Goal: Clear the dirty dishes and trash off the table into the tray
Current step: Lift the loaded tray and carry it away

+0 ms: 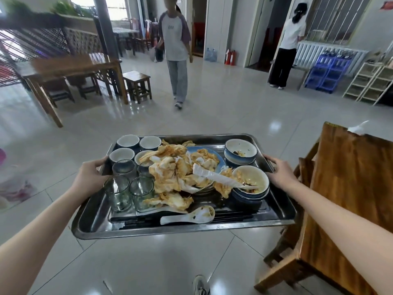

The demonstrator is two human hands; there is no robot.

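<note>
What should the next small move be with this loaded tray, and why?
Probably carry the tray level, veering past the walking person ahead: left hand and right hand grip its ends over the floor, and the glasses stand loose near its edge.

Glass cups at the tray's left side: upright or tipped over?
Upright. All four glass cups stand on their bases, open rims facing up, inside the tray; they look empty.

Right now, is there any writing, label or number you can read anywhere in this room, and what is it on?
No text reads clearly.
Dark print on the walking person's shirt: too blurred to read.
Red decoration on the far wall: too blurred.
The tray, bowls and glasses show no writing.
</note>
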